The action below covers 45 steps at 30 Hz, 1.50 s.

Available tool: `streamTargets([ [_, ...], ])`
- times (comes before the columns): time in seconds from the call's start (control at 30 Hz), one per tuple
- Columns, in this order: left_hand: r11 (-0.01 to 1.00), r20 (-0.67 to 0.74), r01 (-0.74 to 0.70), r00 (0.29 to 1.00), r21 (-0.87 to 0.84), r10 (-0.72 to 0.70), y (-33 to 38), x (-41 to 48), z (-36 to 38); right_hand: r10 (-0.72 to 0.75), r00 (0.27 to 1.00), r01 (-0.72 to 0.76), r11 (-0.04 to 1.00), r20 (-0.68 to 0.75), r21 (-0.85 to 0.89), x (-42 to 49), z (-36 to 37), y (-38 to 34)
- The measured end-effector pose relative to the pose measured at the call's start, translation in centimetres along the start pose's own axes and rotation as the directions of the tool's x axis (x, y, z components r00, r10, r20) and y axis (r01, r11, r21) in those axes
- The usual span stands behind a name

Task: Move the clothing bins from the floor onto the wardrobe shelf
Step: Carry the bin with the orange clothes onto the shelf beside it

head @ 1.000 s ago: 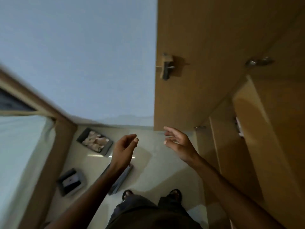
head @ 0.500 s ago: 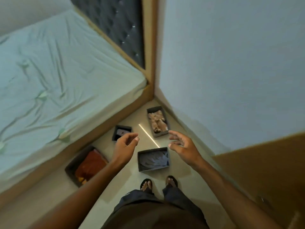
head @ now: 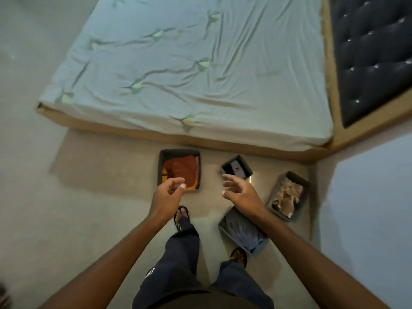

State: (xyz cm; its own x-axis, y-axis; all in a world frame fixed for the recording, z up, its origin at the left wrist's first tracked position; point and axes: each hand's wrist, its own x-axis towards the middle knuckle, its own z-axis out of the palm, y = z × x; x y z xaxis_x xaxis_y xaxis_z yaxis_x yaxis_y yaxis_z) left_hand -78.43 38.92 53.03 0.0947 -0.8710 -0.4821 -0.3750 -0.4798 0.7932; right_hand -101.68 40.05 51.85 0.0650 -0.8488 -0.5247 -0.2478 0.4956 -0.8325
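Several dark grey fabric bins stand on the floor between me and the bed. One bin with orange clothes [head: 179, 169] sits just beyond my left hand [head: 167, 195], whose fingers are curled apart and hold nothing. A small dark bin [head: 236, 167] lies beyond my right hand [head: 240, 191], which is open and empty. A bin of beige clothes [head: 288, 196] stands to the right. A bin of blue-grey clothes [head: 243, 234] lies under my right forearm, partly hidden. The wardrobe is out of view.
A bed with a pale green sheet [head: 189, 70] and wooden frame fills the far side. Its dark tufted headboard [head: 370, 50] rises at the right. A pale wall [head: 367, 208] closes the right side. My feet in sandals [head: 181, 216] stand on the beige floor [head: 89, 219].
My view has swung from the wardrobe, past the wall corner, down to the floor and bed. The bins now lie right under my hands, which stay open and empty.
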Motion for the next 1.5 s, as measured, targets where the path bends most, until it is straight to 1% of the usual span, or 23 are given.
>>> streamTargets([
  [0.07, 0.998, -0.033, 0.049, 0.998, -0.026, -0.05, -1.1, 2.4, -2.3, 0.014, 0.999, -0.012, 0.999, 0.036, -0.043, 3.5, 2.5, -1.0],
  [0.17, 0.995, -0.034, 0.101, 0.994, -0.027, -0.102, -3.5, 7.6, -5.6, 0.063, 0.995, -0.055, 0.993, 0.071, -0.105, 9.3, 6.5, -1.6],
  [0.23, 0.991, -0.031, 0.133, 0.991, 0.005, -0.132, -4.4, 10.2, -7.1, 0.103, 0.993, -0.093, 0.985, 0.065, -0.147, 11.8, 8.0, -1.7],
  [0.4, 0.97, -0.037, 0.227, 0.974, 0.092, -0.225, -9.3, 18.8, -10.4, 0.243, 0.968, -0.219, 0.934, 0.054, -0.283, 21.3, 12.9, 0.0],
  [0.53, 0.942, -0.016, 0.31, 0.95, 0.127, -0.311, -15.0, 24.1, -9.4, 0.328, 0.943, -0.286, 0.887, 0.06, -0.362, 28.7, 15.3, 3.8],
  [0.67, 0.903, 0.014, 0.416, 0.908, 0.108, -0.419, -23.9, 29.6, -4.7, 0.356, 0.933, -0.311, 0.868, 0.049, -0.387, 36.9, 17.8, 11.0],
  [0.73, 0.881, 0.028, 0.454, 0.887, 0.132, -0.462, -28.7, 32.2, -1.7, 0.372, 0.927, -0.323, 0.85, 0.041, -0.416, 40.7, 18.8, 15.7],
  [0.83, 0.829, 0.042, 0.543, 0.833, 0.137, -0.552, -36.7, 35.7, 2.9, 0.358, 0.934, -0.287, 0.782, 0.022, -0.553, 45.3, 19.8, 23.2],
  [0.9, 0.789, 0.005, 0.588, 0.801, 0.178, -0.598, -41.3, 37.5, 5.8, 0.36, 0.933, -0.258, 0.686, 0.009, -0.681, 47.6, 20.0, 27.7],
  [0.97, 0.749, 0.023, 0.644, 0.756, 0.16, -0.655, -44.2, 38.8, 8.6, 0.373, 0.928, -0.238, 0.615, 0.012, -0.751, 49.5, 19.9, 31.3],
  [1.03, 0.749, 0.099, 0.657, 0.743, 0.084, -0.662, -44.9, 40.1, 11.3, 0.343, 0.939, -0.202, 0.602, 0.022, -0.772, 50.9, 19.6, 33.5],
  [1.07, 0.749, 0.113, 0.662, 0.742, 0.04, -0.661, -45.5, 40.7, 12.7, 0.312, 0.949, -0.175, 0.61, 0.032, -0.773, 51.3, 19.6, 34.3],
  [1.13, 0.748, 0.086, 0.663, 0.747, -0.015, -0.66, -46.2, 41.4, 14.6, 0.239, 0.97, -0.127, 0.621, 0.033, -0.773, 51.6, 19.6, 35.5],
  [1.2, 0.733, 0.016, 0.68, 0.733, -0.024, -0.68, -46.7, 41.5, 15.3, 0.228, 0.974, -0.131, 0.615, 0.017, -0.778, 51.1, 20.0, 36.0],
  [1.23, 0.713, -0.032, 0.7, 0.712, -0.042, -0.702, -46.9, 41.3, 15.2, 0.257, 0.965, -0.125, 0.598, 0.041, -0.791, 50.6, 20.3, 36.1],
  [1.27, 0.705, -0.076, 0.708, 0.701, -0.047, -0.709, -46.8, 41.1, 14.8, 0.315, 0.944, -0.105, 0.572, 0.1, -0.814, 50.1, 20.7, 36.0],
  [1.33, 0.675, -0.159, 0.737, 0.667, 0.001, -0.728, -46.5, 40.3, 12.6, 0.445, 0.86, -0.021, 0.523, 0.251, -0.852, 49.1, 21.5, 35.9],
  [1.37, 0.666, -0.209, 0.746, 0.653, 0.009, -0.728, -46.8, 40.0, 11.4, 0.469, 0.838, 0.001, 0.512, 0.281, -0.859, 48.8, 21.8, 35.9],
  [1.4, 0.678, -0.246, 0.734, 0.663, 0.032, -0.707, -47.9, 39.8, 10.2, 0.445, 0.854, 0.007, 0.507, 0.269, -0.862, 48.7, 22.2, 35.6],
  [1.43, 0.703, -0.253, 0.71, 0.688, 0.039, -0.681, -48.7, 39.7, 9.1, 0.375, 0.901, 0.003, 0.495, 0.217, -0.869, 48.7, 22.4, 35.4],
  [1.47, 0.734, -0.248, 0.677, 0.721, 0.052, -0.647, -49.3, 39.6, 7.9, 0.277, 0.95, 0.001, 0.465, 0.146, -0.885, 48.9, 22.7, 35.2],
  [1.5, 0.752, -0.239, 0.656, 0.743, 0.071, -0.625, -50.2, 39.7, 7.0, 0.171, 0.98, 0.018, 0.413, 0.097, -0.911, 49.3, 22.7, 35.0],
])
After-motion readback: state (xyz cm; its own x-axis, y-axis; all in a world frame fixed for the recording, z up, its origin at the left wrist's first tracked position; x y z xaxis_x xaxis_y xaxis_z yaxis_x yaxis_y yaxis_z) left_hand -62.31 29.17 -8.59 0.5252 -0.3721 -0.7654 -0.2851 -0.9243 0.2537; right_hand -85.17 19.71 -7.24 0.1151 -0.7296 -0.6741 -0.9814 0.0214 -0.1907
